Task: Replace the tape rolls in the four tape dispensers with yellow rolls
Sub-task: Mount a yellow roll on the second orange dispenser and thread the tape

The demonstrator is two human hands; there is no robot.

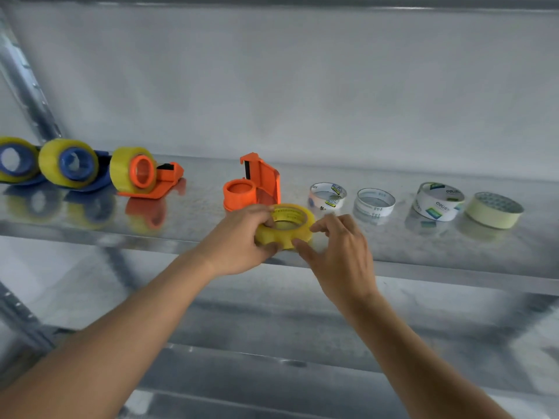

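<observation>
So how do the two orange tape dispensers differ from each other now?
The left orange dispenser carries a yellow roll on its hub; the right orange dispenser has a bare hub. The left one's hub faces sideways, the right one's faces up. Both are orange and sit on the metal shelf.

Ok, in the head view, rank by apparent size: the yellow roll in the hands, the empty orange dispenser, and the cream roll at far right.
1. Yellow roll and empty orange dispenser: they look about alike, and the roll is nearer the camera, so no ranking between them.
2. Cream roll: a little smaller in view.
</observation>
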